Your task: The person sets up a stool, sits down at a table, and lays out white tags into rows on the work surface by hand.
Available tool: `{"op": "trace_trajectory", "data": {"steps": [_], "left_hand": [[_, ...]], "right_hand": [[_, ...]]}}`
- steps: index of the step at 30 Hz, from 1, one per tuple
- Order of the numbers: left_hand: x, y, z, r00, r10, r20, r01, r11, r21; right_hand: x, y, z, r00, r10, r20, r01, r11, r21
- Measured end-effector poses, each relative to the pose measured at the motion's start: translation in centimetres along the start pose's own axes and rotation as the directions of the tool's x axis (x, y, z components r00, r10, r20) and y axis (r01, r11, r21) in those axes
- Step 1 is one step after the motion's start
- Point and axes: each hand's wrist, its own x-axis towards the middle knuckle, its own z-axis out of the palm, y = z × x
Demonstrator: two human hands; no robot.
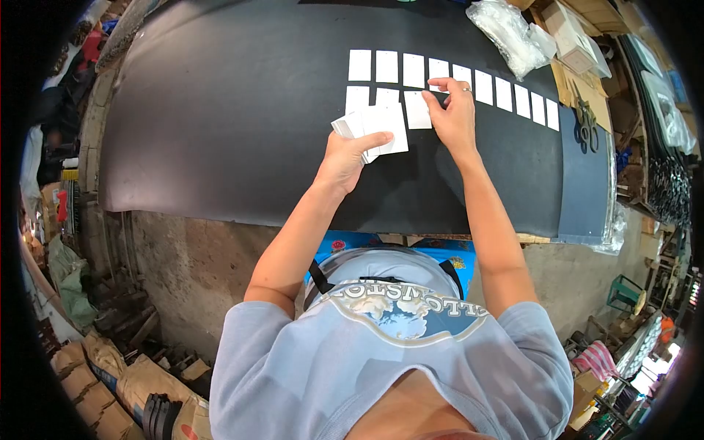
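Observation:
My left hand is closed around a fanned stack of white cards, its thumb lying across the top card. Over the right part of the black table surface, my right hand has its thumb at the edge of a single white card. Its index finger is apart from the thumb and reaches over a card in the upper row. That upper row of white cards runs to the right in a slight curve. Below it, two more white cards lie partly hidden behind the stack.
A black mat covers the table. Scissors lie at its right end on brown cardboard. A clear plastic bag and a white box sit at the back right. Paper sacks stand on the floor at lower left.

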Motion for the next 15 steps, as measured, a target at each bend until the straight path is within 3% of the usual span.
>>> {"op": "trace_trajectory", "data": {"steps": [2, 4, 5, 7, 10, 13, 14, 15], "left_hand": [[0.1, -0.3, 0.4, 1.000, 0.006, 0.003, -0.006, 1.000, 0.007], [0.4, -0.7, 0.8, 1.000, 0.022, 0.021, -0.023, 0.999, 0.043], [0.4, -0.9, 1.2, 0.999, 0.019, 0.028, -0.020, 0.999, 0.044], [0.4, -1.1, 1.8, 0.997, 0.072, 0.004, -0.072, 0.993, 0.099], [0.4, -0.8, 2.2, 1.000, 0.001, 0.011, -0.001, 1.000, 0.025], [0.5, -0.6, 2.0, 0.999, -0.010, 0.038, 0.011, 0.999, -0.041], [0.4, -0.6, 2.2, 0.999, -0.026, 0.023, 0.026, 1.000, -0.002], [0.3, -0.5, 2.5, 0.999, -0.026, 0.027, 0.026, 1.000, 0.000]], "right_hand": [[-0.3, -1.4, -1.2, 0.996, 0.084, -0.008, -0.083, 0.994, 0.076], [-0.8, -2.3, -2.5, 0.855, 0.164, 0.493, -0.402, 0.809, 0.428], [-1.1, -2.4, -2.9, 0.845, 0.140, 0.516, -0.368, 0.853, 0.371], [-1.2, -2.0, -3.7, 0.770, 0.193, 0.608, -0.493, 0.785, 0.376], [-0.8, -0.3, -4.3, 0.825, 0.227, 0.518, -0.508, 0.700, 0.502], [0.4, 2.6, -5.5, 0.845, 0.335, 0.417, -0.522, 0.686, 0.507], [0.7, 3.8, -6.1, 0.856, 0.330, 0.399, -0.469, 0.820, 0.329], [0.9, 4.2, -6.0, 0.857, 0.331, 0.394, -0.468, 0.820, 0.330]]}}
